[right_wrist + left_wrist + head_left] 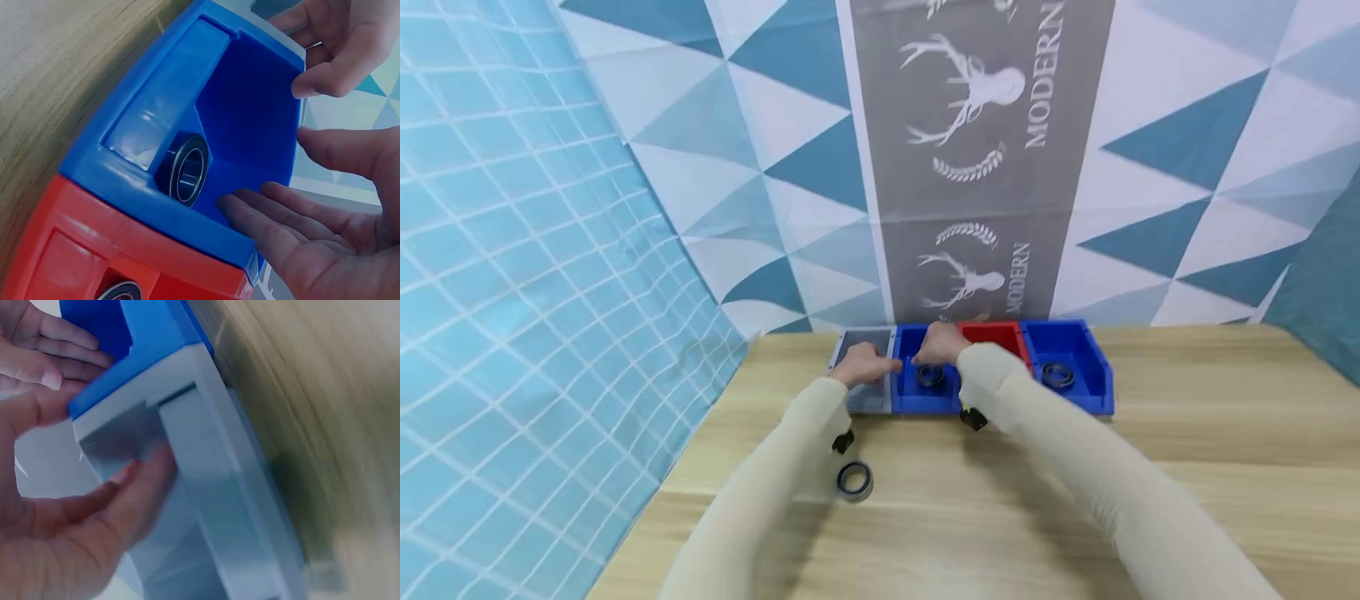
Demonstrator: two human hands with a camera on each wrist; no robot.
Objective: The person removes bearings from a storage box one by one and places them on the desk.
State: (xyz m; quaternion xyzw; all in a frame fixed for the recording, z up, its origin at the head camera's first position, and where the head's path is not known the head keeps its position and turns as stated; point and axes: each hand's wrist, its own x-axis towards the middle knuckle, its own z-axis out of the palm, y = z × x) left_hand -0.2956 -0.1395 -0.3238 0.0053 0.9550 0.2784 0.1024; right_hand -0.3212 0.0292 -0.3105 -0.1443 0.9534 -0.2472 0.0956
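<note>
Resting in the blue bin [256,94] beside the grey bin [209,462], whose shared row of walls likely checks any roll, is one dark bearing [177,167]; right hand [943,344] nearby, fingers extended, empty; left hand [863,364] loosely spread, holding nothing.

Left hand [867,365] and right hand [943,343] reach over bins [927,406].

The leftmost blue, open-topped rectangular plastic bin [929,406] sat upright. Inside it, near its front wall, a black-and-silver ring-shaped metal bearing [172,167] lay flat, its round central hole facing up. Against the blue bin's left side, a pale grey, open-topped rectangular plastic bin [871,403] also stood upright, fronts level.
</note>
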